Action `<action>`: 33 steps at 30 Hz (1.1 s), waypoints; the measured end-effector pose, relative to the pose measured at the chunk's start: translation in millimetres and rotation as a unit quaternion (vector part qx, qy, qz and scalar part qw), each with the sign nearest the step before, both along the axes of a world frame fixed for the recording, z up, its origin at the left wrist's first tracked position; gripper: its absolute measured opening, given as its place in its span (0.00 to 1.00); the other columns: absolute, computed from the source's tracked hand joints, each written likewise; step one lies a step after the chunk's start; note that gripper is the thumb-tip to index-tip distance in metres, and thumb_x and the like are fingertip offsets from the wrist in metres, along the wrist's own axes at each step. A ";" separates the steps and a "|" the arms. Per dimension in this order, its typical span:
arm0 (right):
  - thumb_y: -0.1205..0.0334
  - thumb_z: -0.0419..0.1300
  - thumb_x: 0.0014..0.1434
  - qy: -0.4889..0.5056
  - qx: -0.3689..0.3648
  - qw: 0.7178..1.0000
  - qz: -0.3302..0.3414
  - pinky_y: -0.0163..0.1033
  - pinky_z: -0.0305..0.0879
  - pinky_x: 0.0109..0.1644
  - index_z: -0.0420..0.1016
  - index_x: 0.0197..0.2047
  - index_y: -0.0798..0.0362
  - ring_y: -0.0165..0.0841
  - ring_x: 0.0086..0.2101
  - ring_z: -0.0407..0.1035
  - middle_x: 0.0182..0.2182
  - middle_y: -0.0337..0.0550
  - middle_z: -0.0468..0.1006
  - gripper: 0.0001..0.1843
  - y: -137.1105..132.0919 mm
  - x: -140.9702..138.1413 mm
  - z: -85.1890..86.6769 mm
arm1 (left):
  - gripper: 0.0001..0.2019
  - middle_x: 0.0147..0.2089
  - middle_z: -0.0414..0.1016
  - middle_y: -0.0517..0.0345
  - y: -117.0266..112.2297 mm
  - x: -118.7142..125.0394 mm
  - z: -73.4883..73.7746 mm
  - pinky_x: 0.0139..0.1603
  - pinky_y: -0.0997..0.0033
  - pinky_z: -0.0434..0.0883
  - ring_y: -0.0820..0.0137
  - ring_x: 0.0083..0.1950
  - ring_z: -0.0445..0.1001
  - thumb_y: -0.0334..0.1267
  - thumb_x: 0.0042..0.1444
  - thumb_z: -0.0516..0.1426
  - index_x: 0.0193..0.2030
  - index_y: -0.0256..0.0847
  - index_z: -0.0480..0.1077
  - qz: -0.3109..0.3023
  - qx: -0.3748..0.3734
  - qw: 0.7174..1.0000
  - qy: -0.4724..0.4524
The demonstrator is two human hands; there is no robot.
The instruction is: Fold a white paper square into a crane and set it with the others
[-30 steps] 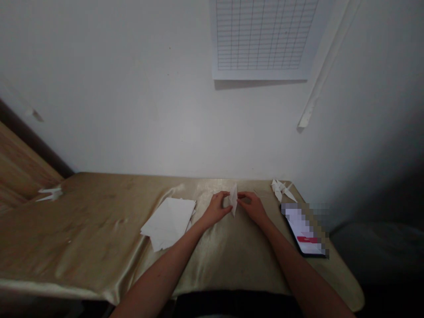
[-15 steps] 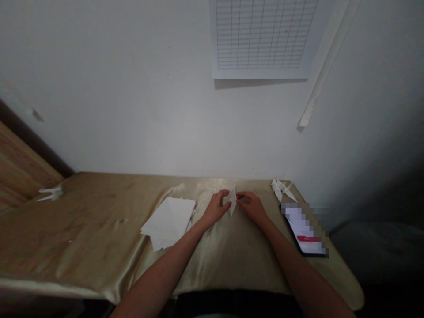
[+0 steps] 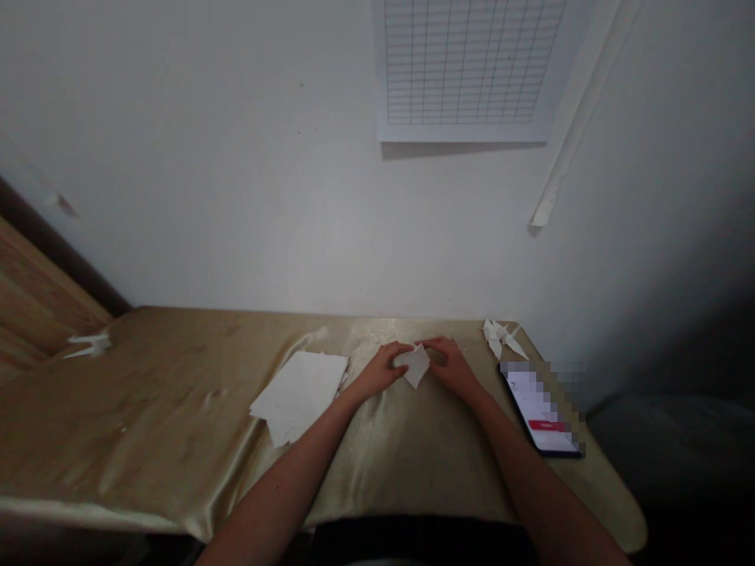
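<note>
Pinching the edges of a small folded white paper (image 3: 417,369), the left hand (image 3: 381,371) and the right hand (image 3: 454,368) come close together, one on each side of it; whether their fingertips meet at its top corner, I cannot tell. The paper lies between the two hands, a pointed corner toward the person, over a shiny gold tablecloth (image 3: 406,464). Just beside the left hand and forearm, on their outer side, rests a loose stack of white sheets (image 3: 303,389), its edges uneven. Farther out past that hand, well apart, is a white folded piece (image 3: 91,344). Beyond the right hand, on its outer side, sit folded paper figures (image 3: 501,338), and nearer the person lies a phone (image 3: 539,413) with a lit screen, partly pixelated. Above the hands, a gridded sheet (image 3: 472,71) hangs on the pale wall (image 3: 236,196).
</note>
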State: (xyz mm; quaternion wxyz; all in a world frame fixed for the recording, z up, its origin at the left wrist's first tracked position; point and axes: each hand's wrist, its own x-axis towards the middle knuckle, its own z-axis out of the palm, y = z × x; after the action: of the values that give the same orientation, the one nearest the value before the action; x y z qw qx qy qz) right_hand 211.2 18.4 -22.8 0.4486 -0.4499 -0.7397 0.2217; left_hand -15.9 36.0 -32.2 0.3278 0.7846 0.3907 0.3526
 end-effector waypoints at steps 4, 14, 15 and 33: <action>0.73 0.58 0.49 -0.036 -0.018 0.999 0.004 0.51 0.61 0.62 0.83 0.48 0.45 0.41 0.51 0.68 0.46 0.45 0.78 0.25 -4.9 -0.8 4.6 | 0.23 0.59 0.77 0.50 2.1 -5.4 3.4 0.71 0.51 0.61 0.58 0.65 0.70 0.30 0.52 0.64 0.56 0.45 0.76 0.001 -0.002 1.000 0.016; 0.77 0.58 0.50 -0.081 -0.046 0.995 0.039 0.50 0.60 0.64 0.85 0.42 0.44 0.40 0.54 0.67 0.48 0.43 0.78 0.23 -11.3 -1.5 9.1 | 0.19 0.59 0.79 0.54 7.0 -14.9 8.2 0.70 0.49 0.62 0.59 0.66 0.69 0.24 0.49 0.63 0.46 0.47 0.81 -0.031 0.025 0.998 0.046; 0.77 0.59 0.50 -0.083 -0.046 0.995 0.039 0.50 0.60 0.65 0.86 0.41 0.44 0.40 0.54 0.67 0.48 0.44 0.78 0.22 -11.1 -1.8 8.6 | 0.19 0.59 0.79 0.54 6.5 -14.7 8.2 0.70 0.48 0.62 0.59 0.67 0.69 0.23 0.49 0.62 0.45 0.48 0.81 -0.034 0.028 0.998 0.054; 0.67 0.67 0.54 -0.123 -0.034 0.991 0.036 0.48 0.63 0.60 0.85 0.44 0.47 0.40 0.52 0.69 0.48 0.46 0.80 0.14 -6.9 -2.3 -1.5 | 0.14 0.57 0.77 0.51 -11.9 2.2 11.6 0.67 0.51 0.63 0.57 0.62 0.70 0.42 0.54 0.67 0.47 0.47 0.80 0.013 0.087 0.988 0.127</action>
State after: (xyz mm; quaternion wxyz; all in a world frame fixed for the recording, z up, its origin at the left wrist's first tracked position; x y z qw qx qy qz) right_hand 208.9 11.4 -24.3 0.3298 -0.4616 -0.7973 0.2058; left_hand -13.8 24.0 -20.6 0.2015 0.8431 0.4076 0.2873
